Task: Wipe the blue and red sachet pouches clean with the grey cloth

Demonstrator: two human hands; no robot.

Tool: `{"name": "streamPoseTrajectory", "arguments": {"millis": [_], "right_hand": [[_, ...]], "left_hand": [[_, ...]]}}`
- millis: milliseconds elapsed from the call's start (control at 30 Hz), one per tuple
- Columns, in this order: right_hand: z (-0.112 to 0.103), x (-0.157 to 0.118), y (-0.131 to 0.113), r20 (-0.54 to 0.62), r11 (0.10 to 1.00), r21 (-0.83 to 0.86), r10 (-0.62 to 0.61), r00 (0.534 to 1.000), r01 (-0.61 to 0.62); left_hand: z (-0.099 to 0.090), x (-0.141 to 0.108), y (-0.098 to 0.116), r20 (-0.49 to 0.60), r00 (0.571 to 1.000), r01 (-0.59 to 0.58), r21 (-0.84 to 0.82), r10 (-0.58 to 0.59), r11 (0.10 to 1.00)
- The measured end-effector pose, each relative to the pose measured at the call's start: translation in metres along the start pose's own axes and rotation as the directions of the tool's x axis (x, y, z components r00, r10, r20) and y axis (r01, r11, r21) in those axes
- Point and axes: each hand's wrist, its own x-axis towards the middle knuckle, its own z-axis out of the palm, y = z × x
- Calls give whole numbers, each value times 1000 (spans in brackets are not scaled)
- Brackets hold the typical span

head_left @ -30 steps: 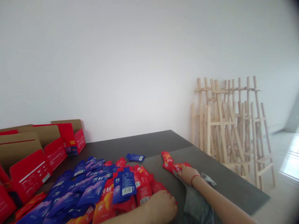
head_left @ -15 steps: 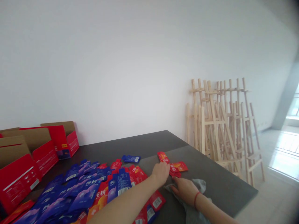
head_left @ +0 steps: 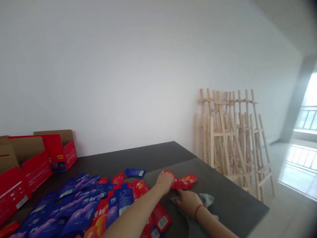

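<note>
My left hand (head_left: 164, 182) is closed on a red pouch (head_left: 169, 174), which shows past its fingers. More red pouches with an orange picture (head_left: 189, 178) lie just to the right, overlapping on the dark table. My right hand (head_left: 188, 202), with a red cord at the wrist, lies over a crumpled grey sheet, cloth or thin plastic (head_left: 207, 199). Its index finger is stretched toward the red pouches; its other fingers are partly hidden. A heap of blue pouches (head_left: 83, 211) and red pouches (head_left: 162, 216) spreads left of and under my left forearm.
Red cardboard boxes (head_left: 70, 154) with brown open flaps stand along the left. A single blue pouch (head_left: 135, 172) lies at mid-table. Several wooden easels (head_left: 224, 134) lean against the white wall beyond the table's (head_left: 237, 206) right edge.
My left hand's red pouch has come nearer to me and closer to the other red pouches. My right hand and the grey sheet have hardly moved; the view has shifted slightly.
</note>
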Motion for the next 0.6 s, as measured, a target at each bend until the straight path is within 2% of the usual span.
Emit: {"name": "streamPoseTrajectory", "arguments": {"millis": [200,400,500,600], "right_hand": [[0,-7,2,40,997,6,-75,996,75],[5,-15,19,8,984,178,-12,1000,10],[-1,-14,38,-1,962,273,-2,1000,2],[-11,-15,55,-38,940,341,44,998,-28]], "left_hand": [[-9,-11,2,-48,999,17,-64,-21,998],[-32,-29,-2,-145,971,145,-268,-189,952],[-32,-48,16,-187,941,186,-412,-282,892],[-20,-62,41,-170,933,184,-534,-318,825]]}}
